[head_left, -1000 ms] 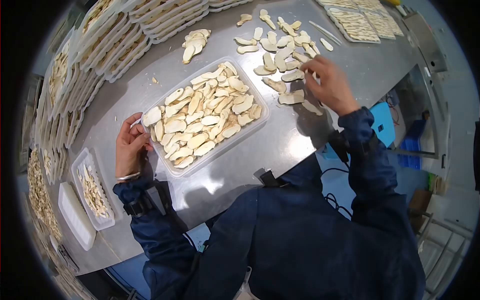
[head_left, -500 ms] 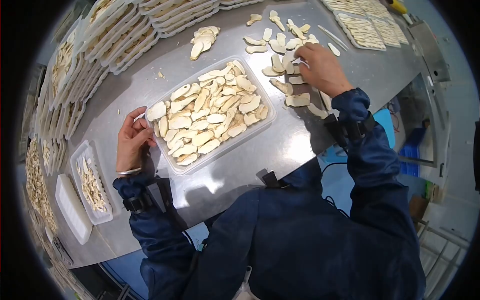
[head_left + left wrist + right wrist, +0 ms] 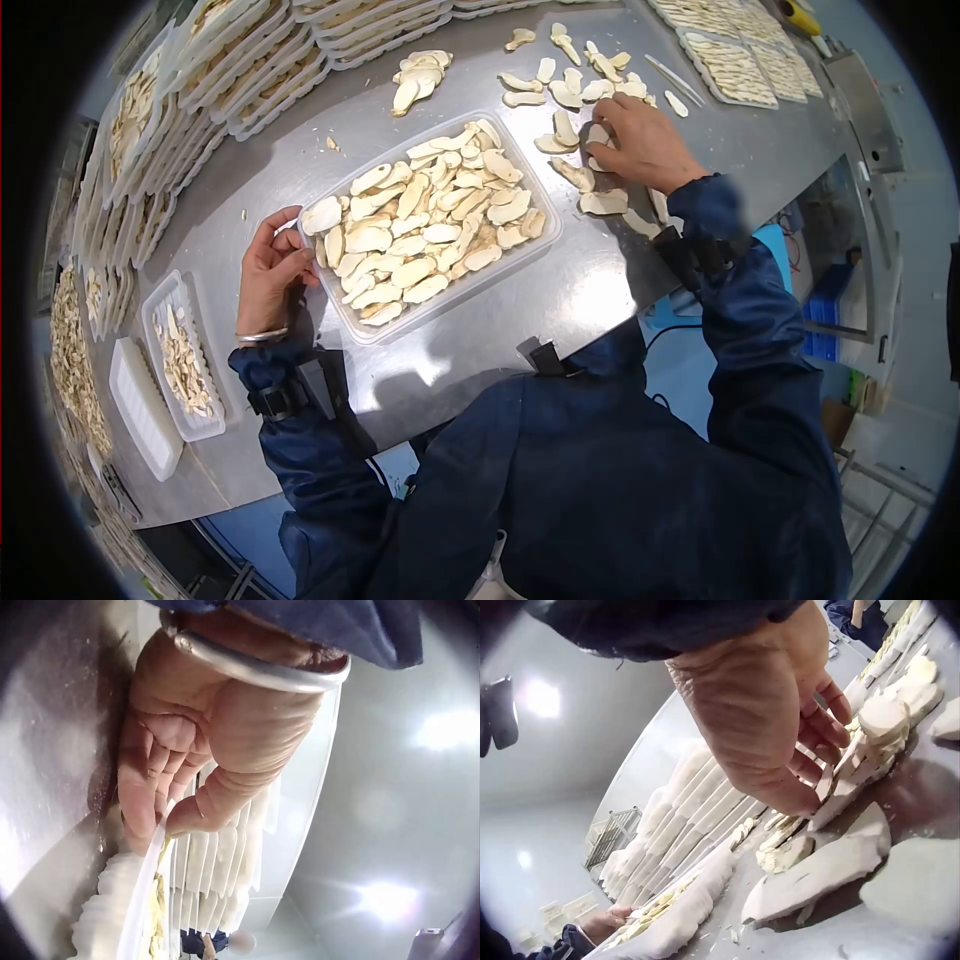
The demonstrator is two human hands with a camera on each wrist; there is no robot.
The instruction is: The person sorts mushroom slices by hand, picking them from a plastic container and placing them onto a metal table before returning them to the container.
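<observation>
A clear plastic tray packed with pale mushroom slices sits mid-table. My left hand grips its left corner. In the left wrist view the left hand curls thumb and fingers over the tray rim. My right hand is down among loose slices to the right of the tray. In the right wrist view the right hand pinches a few slices against the steel table, with larger slices lying nearer.
Stacked filled trays line the back left. A small pile of slices lies behind the tray. More filled trays stand at the back right. A small tray and a white lid lie to my left.
My right hand reached further into the loose slices, then settled on those nearer the tray with its fingers curled. The left hand stays on the tray corner.
</observation>
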